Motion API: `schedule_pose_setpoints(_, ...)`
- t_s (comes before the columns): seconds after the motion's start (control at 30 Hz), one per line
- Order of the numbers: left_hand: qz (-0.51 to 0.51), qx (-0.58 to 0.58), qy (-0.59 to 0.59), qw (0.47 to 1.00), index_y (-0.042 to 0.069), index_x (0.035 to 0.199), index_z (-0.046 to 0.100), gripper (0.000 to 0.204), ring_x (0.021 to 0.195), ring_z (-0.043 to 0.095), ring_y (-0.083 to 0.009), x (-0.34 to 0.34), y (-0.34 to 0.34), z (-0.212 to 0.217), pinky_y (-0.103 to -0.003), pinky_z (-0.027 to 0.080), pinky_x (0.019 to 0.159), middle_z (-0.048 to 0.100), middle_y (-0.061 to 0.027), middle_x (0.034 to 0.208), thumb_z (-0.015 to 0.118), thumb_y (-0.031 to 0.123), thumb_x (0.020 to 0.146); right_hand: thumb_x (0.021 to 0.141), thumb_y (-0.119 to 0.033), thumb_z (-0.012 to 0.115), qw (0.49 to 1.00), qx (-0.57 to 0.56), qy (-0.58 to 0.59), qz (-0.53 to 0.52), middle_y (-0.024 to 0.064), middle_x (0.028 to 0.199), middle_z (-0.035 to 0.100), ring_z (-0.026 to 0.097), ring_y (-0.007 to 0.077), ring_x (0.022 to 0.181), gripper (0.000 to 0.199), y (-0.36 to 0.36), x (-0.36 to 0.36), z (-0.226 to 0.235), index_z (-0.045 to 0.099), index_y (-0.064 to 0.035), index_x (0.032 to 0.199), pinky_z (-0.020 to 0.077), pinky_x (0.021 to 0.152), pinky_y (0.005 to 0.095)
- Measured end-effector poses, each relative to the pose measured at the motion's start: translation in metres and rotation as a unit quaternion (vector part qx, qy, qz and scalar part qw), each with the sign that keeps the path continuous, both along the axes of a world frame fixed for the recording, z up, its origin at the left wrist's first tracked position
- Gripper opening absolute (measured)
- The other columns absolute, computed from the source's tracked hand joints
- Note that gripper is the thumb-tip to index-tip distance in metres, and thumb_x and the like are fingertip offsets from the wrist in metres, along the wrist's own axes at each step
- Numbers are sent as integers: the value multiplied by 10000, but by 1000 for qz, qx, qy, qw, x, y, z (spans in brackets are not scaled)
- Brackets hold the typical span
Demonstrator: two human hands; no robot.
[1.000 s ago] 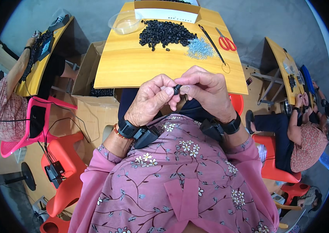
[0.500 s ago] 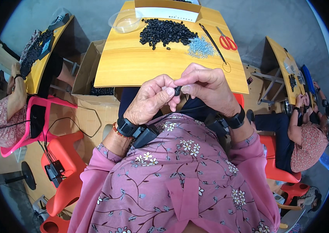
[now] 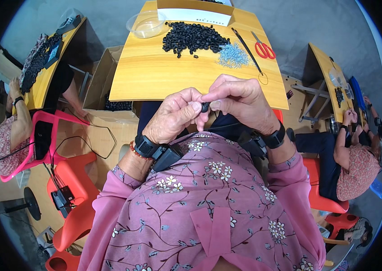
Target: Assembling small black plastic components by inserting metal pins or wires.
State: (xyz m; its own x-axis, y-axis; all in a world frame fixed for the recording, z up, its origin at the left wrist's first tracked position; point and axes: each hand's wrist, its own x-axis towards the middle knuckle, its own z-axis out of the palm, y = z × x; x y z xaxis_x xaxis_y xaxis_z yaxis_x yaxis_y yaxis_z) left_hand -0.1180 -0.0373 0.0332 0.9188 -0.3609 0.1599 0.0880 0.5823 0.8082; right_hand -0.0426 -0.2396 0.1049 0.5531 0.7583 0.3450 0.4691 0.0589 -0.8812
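My left hand (image 3: 173,117) and my right hand (image 3: 238,101) meet in front of my chest, just below the near edge of the yellow table (image 3: 155,77). Between their fingertips they pinch one small black ring-shaped part (image 3: 205,107). Both wrists wear black bands with a small black box strapped on. On the table's far side lies a heap of several black parts (image 3: 193,38), with a pile of small pale-blue clear pieces (image 3: 233,55) to its right.
Red-handled scissors (image 3: 264,47) and a thin black rod with a wire loop (image 3: 247,49) lie at the table's right. A clear bowl (image 3: 145,25) and a white-fronted box (image 3: 195,16) stand at the back. A cardboard box (image 3: 105,86) sits left. Other people work at both side tables.
My hands stay pinched on the black part; the right hand has shifted slightly lower and closer. The person at the left has moved an arm.
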Motion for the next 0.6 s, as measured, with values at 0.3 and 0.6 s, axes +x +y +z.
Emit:
schedule_pose_setpoints(0.3,6,20,12,1000,17,1067,591,265,783,623,-122,0,2,1,-287,542,699,634,-54,906,612,274,1009,852,45,713,1000,13,-16,7,41,853,651,634,134,807,141,4,2,-4,745,-4,980,504,718,256)
schedule_pose_setpoints(0.6,-7,0,22,1000,20,1067,590,267,776,620,-119,0,2,-2,-281,539,694,632,-54,889,616,278,1006,859,35,721,999,2,4,41,37,878,639,612,127,812,172,2,9,-5,755,-20,1018,489,705,243)
